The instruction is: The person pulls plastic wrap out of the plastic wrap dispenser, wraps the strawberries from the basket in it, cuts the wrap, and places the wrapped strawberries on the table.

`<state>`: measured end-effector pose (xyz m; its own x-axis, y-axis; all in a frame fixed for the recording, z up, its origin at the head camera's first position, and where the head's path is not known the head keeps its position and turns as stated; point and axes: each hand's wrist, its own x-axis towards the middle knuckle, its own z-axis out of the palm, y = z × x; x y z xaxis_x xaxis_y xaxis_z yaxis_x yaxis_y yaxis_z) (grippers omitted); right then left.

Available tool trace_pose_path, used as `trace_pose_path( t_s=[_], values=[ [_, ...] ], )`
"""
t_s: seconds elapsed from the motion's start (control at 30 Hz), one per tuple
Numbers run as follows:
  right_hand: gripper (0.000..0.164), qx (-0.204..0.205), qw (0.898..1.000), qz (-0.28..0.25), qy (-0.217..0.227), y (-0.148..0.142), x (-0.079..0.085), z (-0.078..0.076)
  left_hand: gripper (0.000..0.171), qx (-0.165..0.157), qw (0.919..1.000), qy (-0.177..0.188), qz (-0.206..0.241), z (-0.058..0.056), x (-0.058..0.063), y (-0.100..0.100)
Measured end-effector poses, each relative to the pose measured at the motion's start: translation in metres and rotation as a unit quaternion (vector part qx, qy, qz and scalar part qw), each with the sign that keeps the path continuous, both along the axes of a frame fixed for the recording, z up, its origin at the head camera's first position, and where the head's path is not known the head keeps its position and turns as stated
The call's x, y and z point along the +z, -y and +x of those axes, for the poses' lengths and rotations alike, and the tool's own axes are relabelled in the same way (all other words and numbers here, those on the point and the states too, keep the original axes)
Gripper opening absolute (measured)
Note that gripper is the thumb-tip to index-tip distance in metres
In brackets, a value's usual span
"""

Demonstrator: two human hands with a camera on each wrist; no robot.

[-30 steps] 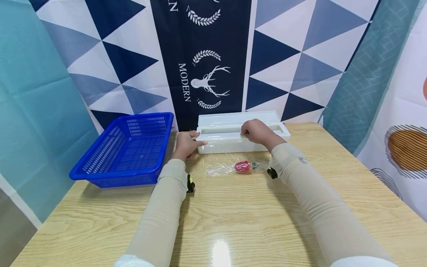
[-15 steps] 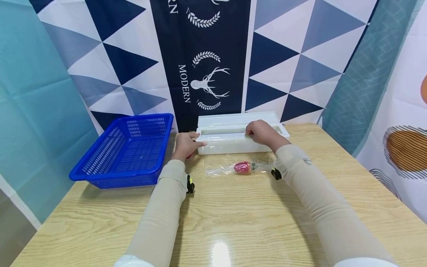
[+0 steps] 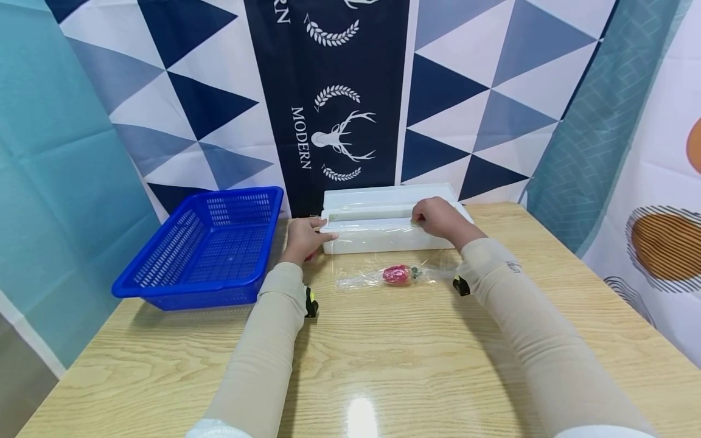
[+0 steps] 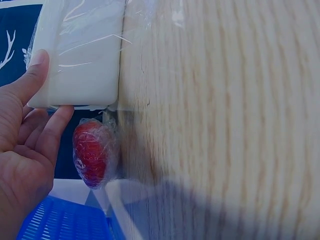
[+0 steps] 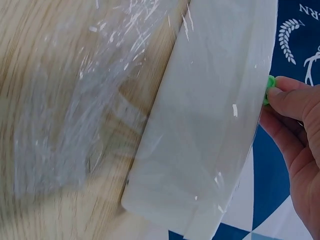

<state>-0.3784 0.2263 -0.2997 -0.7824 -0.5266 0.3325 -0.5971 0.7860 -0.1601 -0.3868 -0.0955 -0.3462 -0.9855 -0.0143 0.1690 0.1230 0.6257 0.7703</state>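
Observation:
A long white cling film box (image 3: 394, 239) stands at the back of the table, its lid tilted up behind it. My left hand (image 3: 303, 238) grips its left end, thumb and fingers against the film-covered end in the left wrist view. At the box's top front edge, my right hand (image 3: 440, 219) pinches a small green slide cutter (image 5: 270, 90). Clear film (image 3: 358, 278) hangs from the box onto the table, around a red fruit-like item (image 3: 396, 274) with a green end. A second red item (image 4: 92, 154), wrapped in film, lies beside my left hand.
A blue plastic basket (image 3: 219, 243) stands on the wooden table (image 3: 350, 353) to the left of the box. Right behind the box hangs a patterned cloth (image 3: 339, 121). Further cloths hang at the left and right sides.
My right hand has slid to the right along the box's front edge. The left hand keeps its hold on the left end, and the red item in film lies where it was.

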Motion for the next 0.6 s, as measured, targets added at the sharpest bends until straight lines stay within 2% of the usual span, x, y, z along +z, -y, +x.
trace_pose_path(
  t_s=[0.6],
  values=[
    [0.021, -0.028, 1.000, 0.001, -0.005, -0.019, 0.000, 0.005, 0.058, 0.008, 1.0000, -0.002, -0.005, 0.001, -0.001, -0.001]
  ],
)
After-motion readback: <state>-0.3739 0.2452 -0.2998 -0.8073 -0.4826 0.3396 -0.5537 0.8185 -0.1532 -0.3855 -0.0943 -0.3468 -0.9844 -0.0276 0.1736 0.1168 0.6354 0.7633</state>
